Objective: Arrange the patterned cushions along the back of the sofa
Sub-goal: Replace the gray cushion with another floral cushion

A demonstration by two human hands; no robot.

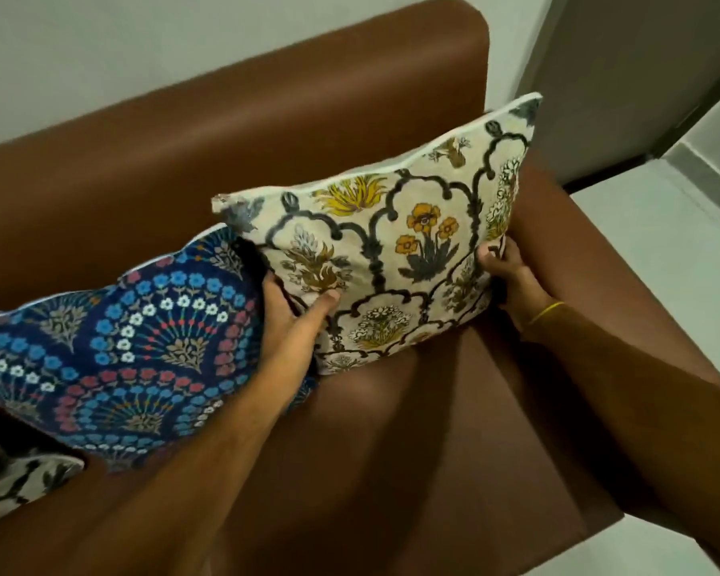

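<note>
A cream cushion (395,239) with yellow flowers and dark arches stands upright against the brown sofa's backrest (267,130), at the right end by the armrest. My left hand (296,313) grips its lower left edge, thumb on the front. My right hand (516,284) holds its right edge, fingers behind it. A dark blue cushion (134,347) with blue, white and red flower fans leans against the backrest just to the left, touching the cream one. A corner of a third, cream and black cushion (13,480) shows at the bottom left.
The sofa seat (412,430) lies bare in front of the cushions. The right armrest (591,284) runs beside my right hand. Beyond it are a white floor (657,251), a grey door or cabinet (624,76), and a white wall behind the sofa.
</note>
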